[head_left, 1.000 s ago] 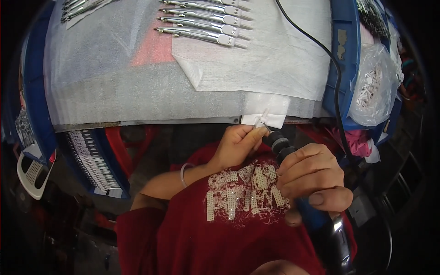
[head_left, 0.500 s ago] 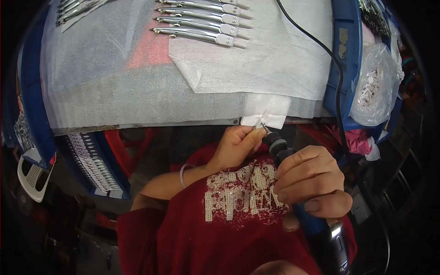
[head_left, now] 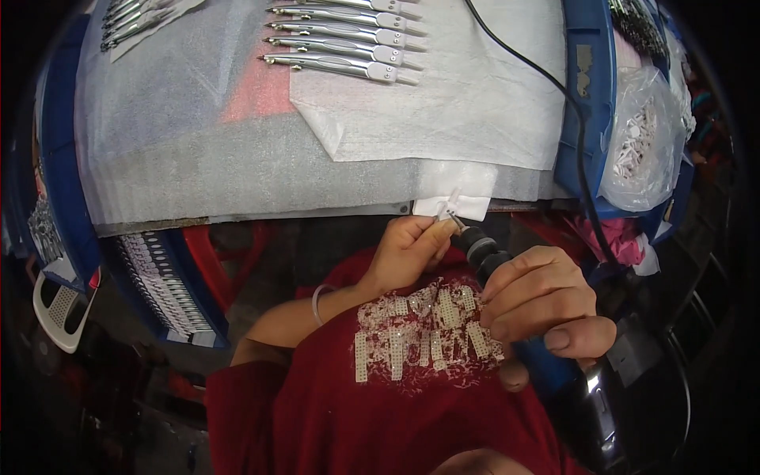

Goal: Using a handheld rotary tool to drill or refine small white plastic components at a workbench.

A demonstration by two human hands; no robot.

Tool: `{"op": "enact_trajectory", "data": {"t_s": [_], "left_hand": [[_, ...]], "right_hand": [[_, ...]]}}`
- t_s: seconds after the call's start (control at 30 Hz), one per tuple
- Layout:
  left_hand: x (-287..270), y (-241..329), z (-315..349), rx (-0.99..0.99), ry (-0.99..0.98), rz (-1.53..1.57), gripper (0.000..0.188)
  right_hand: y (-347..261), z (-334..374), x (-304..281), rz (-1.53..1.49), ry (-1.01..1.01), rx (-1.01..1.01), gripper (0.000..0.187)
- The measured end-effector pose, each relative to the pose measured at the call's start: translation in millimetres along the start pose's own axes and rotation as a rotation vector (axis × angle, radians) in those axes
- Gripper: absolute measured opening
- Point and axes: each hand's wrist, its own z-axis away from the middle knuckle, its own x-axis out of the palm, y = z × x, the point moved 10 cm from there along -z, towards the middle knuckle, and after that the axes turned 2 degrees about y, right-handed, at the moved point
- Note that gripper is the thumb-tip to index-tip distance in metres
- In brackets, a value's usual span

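My right hand (head_left: 546, 301) is wrapped around an electric screwdriver (head_left: 483, 252) with a blue and black body. Its bit slants up and left, to a small pale part (head_left: 451, 204) at the table's front edge. My left hand (head_left: 408, 249) pinches this part between thumb and fingers, against a folded white pad (head_left: 467, 178). The fingertips hide most of the part, so I cannot tell its kind. Farther back, several silver drawing compasses (head_left: 340, 65) lie side by side on a white cloth (head_left: 443, 119).
A black cord (head_left: 546, 71) crosses the table's right side. Blue bins flank the table; the right one (head_left: 590, 103) has a clear bag of small white parts (head_left: 637, 142) beside it. Beneath the left edge stands a tray of metal pieces (head_left: 162, 285). More compasses (head_left: 134, 24) lie far left.
My right hand and the screwdriver's rear have swung slightly to the right, while its bit stays at the part. The left hand keeps its pinch. The view has shifted a little.
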Motion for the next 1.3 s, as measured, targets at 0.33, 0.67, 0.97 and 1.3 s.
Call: {"op": "enact_trajectory", "data": {"t_s": [0.33, 0.67, 0.97, 1.3], "left_hand": [[-2.2, -7.2, -1.9, -0.007, 0.012, -0.001, 0.023], [-6.0, -4.5, -1.1, 0.024, 0.037, -0.018, 0.024], [-4.1, -0.6, -5.3, 0.004, -0.065, -0.095, 0.028], [4.9, 19.8, 1.0, 0.037, -0.274, -0.287, 0.034]], "right_hand": [[1.0, 1.3, -1.6, -0.033, -0.020, -0.016, 0.046], [5.0, -5.9, 5.8, -0.026, -0.083, 0.019, 0.041], [0.6, 5.3, -13.2, -0.028, -0.011, 0.020, 0.051], [26.6, 53.1, -61.0, 0.057, 0.360, 0.358, 0.048]]}}
